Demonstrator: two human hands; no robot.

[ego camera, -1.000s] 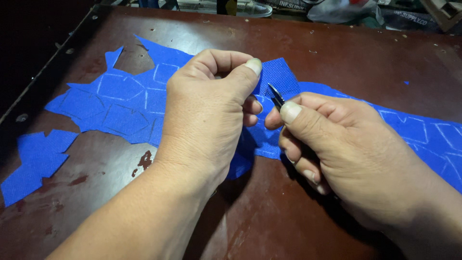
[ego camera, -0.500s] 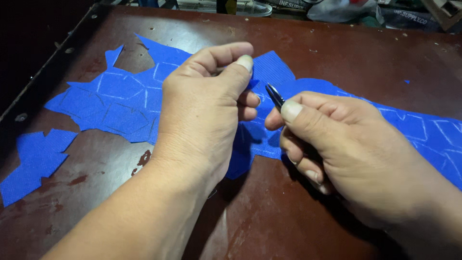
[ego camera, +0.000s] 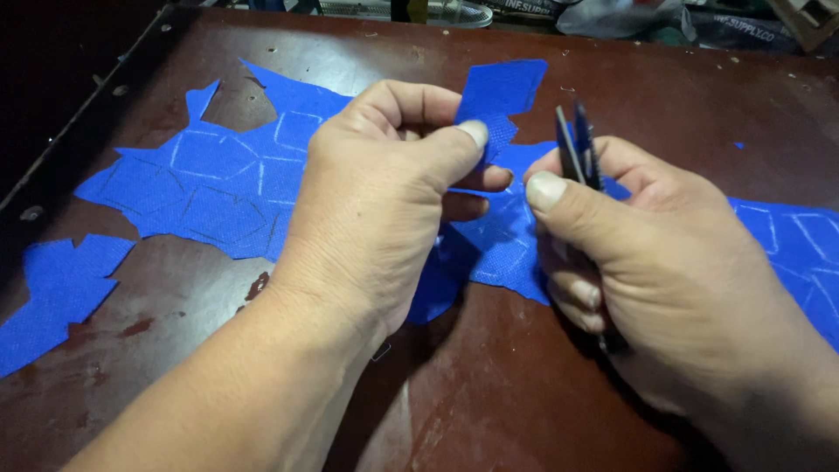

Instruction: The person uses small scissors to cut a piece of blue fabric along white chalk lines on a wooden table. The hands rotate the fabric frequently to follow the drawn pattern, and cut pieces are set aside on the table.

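Left hand point(ego camera: 384, 201) pinches a blue woven fabric piece point(ego camera: 500, 96) upright, right hand point(ego camera: 647, 236) grips dark scissors point(ego camera: 577, 144).

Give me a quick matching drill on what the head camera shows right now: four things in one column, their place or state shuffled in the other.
Things:
1. left hand
2. right hand
3. large blue fabric sheet
4. loose blue offcut

Places or states:
A. flat on the brown table, chalk outlines on it
B. pinching a small blue fabric piece
C. alone near the table's left edge
D. gripping scissors, blades pointing up

Pairs: 1-B, 2-D, 3-A, 4-C
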